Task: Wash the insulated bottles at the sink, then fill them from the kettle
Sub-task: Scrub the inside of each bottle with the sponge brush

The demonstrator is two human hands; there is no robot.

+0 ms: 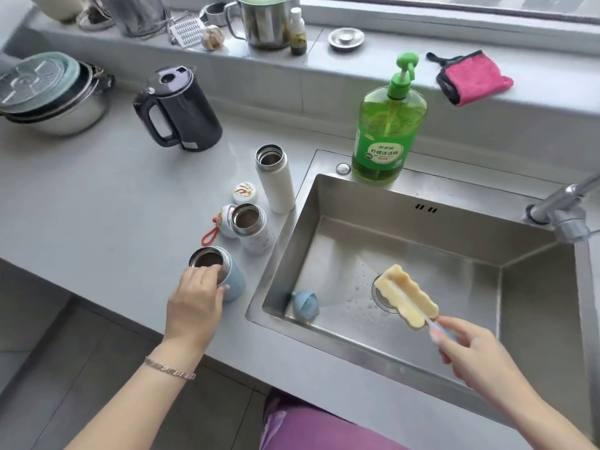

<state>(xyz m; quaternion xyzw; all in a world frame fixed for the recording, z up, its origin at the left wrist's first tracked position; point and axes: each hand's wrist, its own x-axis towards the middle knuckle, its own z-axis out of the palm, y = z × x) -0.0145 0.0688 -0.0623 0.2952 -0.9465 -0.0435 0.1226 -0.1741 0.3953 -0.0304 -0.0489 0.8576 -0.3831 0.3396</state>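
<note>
On my feed I see a green soap bottle (386, 134) with a pump, standing upright below the ledge (389, 56). Up on that ledge, to the right, a pink cloth (474, 79) with dark trim lies crumpled. Going left along it I make out a steel plug (346, 39), a small spray bottle (297, 32) just beside a steel mug (266, 24), a garlic bulb (212, 37) next to a grater (186, 32), and a steel jug (136, 14). At far left on the counter (81, 196) sit stacked pots (65, 112), a green-rimmed lid (35, 77) tilted on top
</note>
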